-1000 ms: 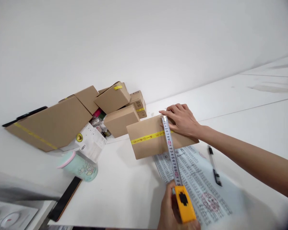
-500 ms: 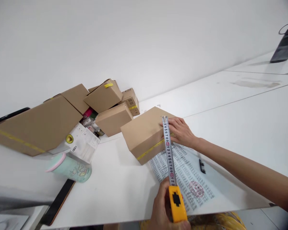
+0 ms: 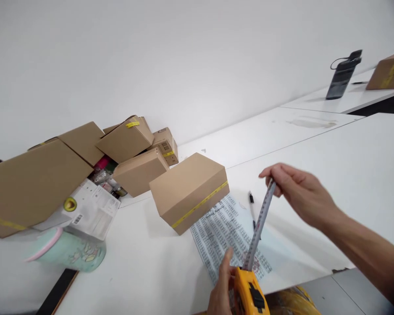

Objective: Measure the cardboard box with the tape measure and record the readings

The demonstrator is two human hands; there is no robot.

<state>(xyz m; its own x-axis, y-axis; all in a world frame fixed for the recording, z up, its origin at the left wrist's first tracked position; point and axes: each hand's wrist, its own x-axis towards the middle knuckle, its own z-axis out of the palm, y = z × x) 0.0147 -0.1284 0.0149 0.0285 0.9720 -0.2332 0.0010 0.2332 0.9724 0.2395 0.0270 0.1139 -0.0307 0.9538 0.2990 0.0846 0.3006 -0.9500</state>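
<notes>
My left hand (image 3: 220, 284) is closed around the yellow case of a tape measure (image 3: 246, 291) at the table's front edge. From the case a length of metal blade slants up and right. Its far end is pinched between the thumb and fingers of my right hand (image 3: 293, 188), raised over the table. Left of the blade sits a closed cardboard box (image 3: 190, 188) with yellow tape along its side. It rests partly on a printed sheet (image 3: 225, 232). A black-capped pen (image 3: 252, 205) lies by the sheet, partly behind the blade.
Several cardboard boxes (image 3: 141, 170) are piled at the back left. A white carton with an avocado picture (image 3: 93, 208) and a mint tumbler (image 3: 75, 249) stand at left. At far right are a dark water bottle (image 3: 341, 76) and another taped box (image 3: 389, 72).
My right hand has left the cardboard box and moved right, now pinching the blade's end. The blade, upright over the box before, now slants right. The view has turned rightward.
</notes>
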